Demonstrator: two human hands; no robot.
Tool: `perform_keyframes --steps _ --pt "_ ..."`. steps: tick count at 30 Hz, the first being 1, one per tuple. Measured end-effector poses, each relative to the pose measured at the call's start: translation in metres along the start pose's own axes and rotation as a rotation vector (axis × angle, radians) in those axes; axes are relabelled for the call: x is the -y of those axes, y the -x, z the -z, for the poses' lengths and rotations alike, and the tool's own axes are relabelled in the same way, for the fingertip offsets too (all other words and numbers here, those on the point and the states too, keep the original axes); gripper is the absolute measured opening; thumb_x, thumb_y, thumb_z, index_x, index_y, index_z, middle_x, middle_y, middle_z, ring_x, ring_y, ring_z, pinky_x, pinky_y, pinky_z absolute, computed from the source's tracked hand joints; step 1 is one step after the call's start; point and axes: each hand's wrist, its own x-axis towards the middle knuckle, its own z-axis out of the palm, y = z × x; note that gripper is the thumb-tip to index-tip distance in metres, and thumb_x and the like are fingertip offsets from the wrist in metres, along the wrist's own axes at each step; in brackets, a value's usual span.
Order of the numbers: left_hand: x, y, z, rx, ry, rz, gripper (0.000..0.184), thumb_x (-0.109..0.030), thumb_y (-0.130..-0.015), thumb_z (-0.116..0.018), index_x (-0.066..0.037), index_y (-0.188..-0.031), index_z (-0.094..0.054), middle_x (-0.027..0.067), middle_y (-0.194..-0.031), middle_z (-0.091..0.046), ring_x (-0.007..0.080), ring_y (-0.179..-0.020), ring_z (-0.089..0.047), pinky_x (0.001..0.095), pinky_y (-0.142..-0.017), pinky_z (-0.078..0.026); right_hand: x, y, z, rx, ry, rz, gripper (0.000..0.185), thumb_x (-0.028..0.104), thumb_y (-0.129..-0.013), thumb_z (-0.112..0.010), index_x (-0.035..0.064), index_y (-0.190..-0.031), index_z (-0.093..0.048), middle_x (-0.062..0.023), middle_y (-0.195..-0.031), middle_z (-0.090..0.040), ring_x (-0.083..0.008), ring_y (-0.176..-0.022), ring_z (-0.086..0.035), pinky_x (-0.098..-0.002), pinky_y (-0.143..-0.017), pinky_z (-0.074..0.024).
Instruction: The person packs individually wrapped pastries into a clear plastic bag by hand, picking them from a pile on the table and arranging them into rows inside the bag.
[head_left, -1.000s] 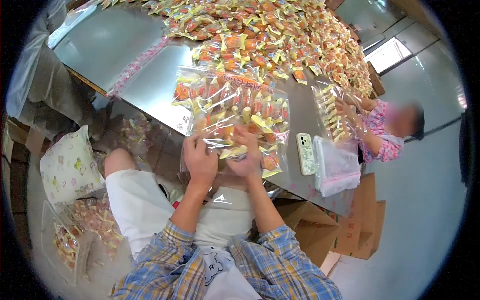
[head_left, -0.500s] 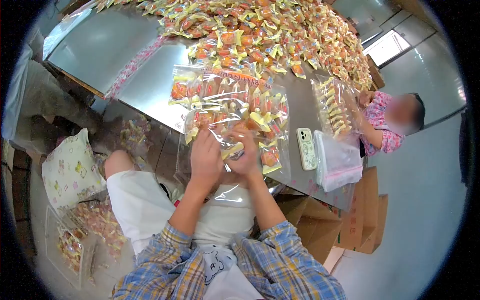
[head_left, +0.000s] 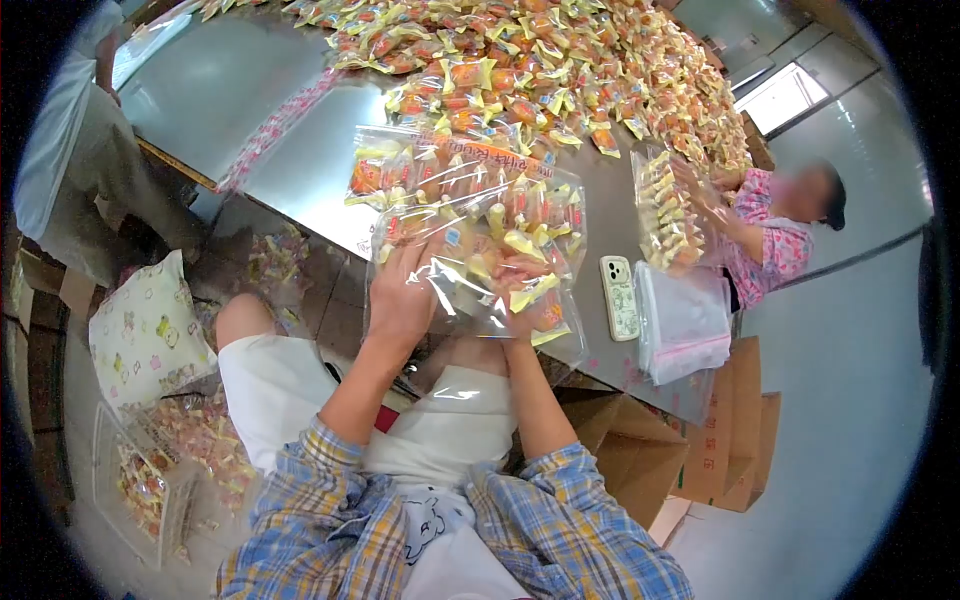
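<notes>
A large clear plastic bag [head_left: 570, 215] with an orange printed strip lies at the table's near edge, holding rows of small wrapped snacks [head_left: 420, 180] in yellow-ended packets. My left hand [head_left: 402, 295] is under the clear film at the bag's near left part, fingers stretched out flat against the packets. At the near right part, my right hand [head_left: 522, 268] is among the packets, its fingers partly covered by a snack packet [head_left: 535, 295] and glare. Whether it grips anything cannot be made out.
A heap of wrapped snacks [head_left: 560, 70] covers the far table [head_left: 230, 90]. To the right are a phone [head_left: 619, 298], a stack of clear bags [head_left: 685, 325] and a co-worker [head_left: 770, 225] handling a filled bag [head_left: 668, 210]. Cardboard boxes [head_left: 640, 450] stand below; a cushion [head_left: 150, 330] is left.
My hands have moved apart and farther into the bag. My left fingers have straightened. The co-worker's hands have shifted over their filled bag, and a person at the far left has moved.
</notes>
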Motion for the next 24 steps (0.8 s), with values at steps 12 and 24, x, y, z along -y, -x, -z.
perform_keyframes --steps 12,24 --pt "-0.003 0.001 -0.007 -0.053 -0.075 0.021 0.050 -0.001 -0.081 -0.069 -0.008 -0.130 -0.070 0.0111 -0.126 -0.068 0.0326 -0.121 -0.062 0.0428 -0.098 -0.055 0.042 -0.018 -0.048 0.371 0.822 0.157 0.085 0.021 -0.074 -0.089 -0.0018 -0.144 -0.048 -0.0173 -0.142 -0.057 -0.0280 -0.123 -0.058 -0.0407 -0.107 -0.0451" --pt "-0.015 0.000 0.019 0.263 0.080 -0.046 0.058 -0.006 -0.075 -0.065 -0.006 -0.134 -0.065 0.0095 -0.145 -0.060 0.0334 -0.142 -0.048 0.0558 -0.126 -0.023 0.053 -0.021 -0.071 0.479 0.962 0.255 0.068 0.015 -0.063 -0.088 0.0036 -0.128 -0.070 -0.0175 -0.151 -0.048 -0.0331 -0.135 -0.050 -0.0426 -0.112 -0.0426"
